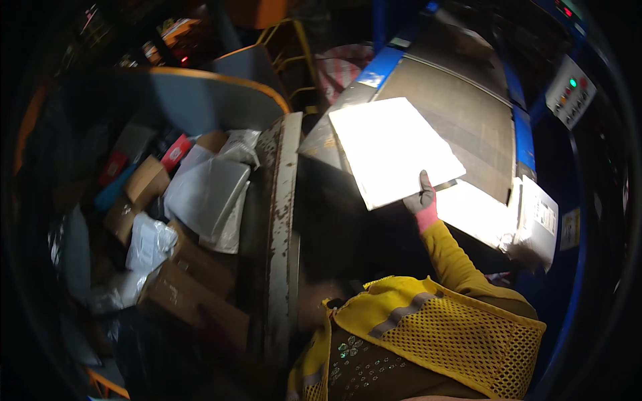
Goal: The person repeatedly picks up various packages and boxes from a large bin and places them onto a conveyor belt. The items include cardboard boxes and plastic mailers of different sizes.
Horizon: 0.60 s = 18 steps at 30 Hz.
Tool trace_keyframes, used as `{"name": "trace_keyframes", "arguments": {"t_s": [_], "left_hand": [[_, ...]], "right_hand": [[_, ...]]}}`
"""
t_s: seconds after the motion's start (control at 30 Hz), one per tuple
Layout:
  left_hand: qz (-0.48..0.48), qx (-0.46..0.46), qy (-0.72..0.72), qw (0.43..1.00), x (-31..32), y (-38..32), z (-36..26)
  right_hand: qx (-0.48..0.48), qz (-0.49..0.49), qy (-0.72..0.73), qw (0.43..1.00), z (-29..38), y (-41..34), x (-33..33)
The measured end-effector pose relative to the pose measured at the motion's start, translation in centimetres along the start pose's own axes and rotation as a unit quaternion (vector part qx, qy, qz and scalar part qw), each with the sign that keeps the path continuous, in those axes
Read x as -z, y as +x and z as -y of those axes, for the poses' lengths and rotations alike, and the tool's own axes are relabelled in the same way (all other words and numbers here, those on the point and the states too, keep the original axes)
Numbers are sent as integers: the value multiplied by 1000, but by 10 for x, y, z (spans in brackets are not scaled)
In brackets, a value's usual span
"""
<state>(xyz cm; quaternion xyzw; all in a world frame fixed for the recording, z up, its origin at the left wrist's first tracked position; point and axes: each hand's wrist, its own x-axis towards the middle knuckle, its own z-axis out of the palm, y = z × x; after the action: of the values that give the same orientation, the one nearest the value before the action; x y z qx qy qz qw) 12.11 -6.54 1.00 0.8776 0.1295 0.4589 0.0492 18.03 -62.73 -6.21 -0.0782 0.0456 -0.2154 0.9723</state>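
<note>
My right hand, in a light work glove with a pink cuff, holds a flat white package by its near edge. The thumb lies on top and the fingers are hidden underneath. The package is tilted above the near end of a conveyor belt, washed out by bright light. Below and right of it lies another white package, beside a white parcel with a label at the belt's corner. My left hand cannot be made out.
At left, a large grey bin with an orange rim holds cardboard boxes, plastic mailers and bags. A rusty metal edge borders it. A control panel with lit buttons stands right of the conveyor's blue frame.
</note>
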Motion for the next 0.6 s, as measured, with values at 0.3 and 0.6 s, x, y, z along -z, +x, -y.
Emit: {"name": "trace_keyframes", "arguments": {"t_s": [0.3,0.6], "left_hand": [[129,10,174,976,9,93,1],[195,-282,-139,929,58,31,-109]], "right_hand": [[-5,-136,12,991,41,65,4],[-94,331,-597,725,-172,-43,-81]]}}
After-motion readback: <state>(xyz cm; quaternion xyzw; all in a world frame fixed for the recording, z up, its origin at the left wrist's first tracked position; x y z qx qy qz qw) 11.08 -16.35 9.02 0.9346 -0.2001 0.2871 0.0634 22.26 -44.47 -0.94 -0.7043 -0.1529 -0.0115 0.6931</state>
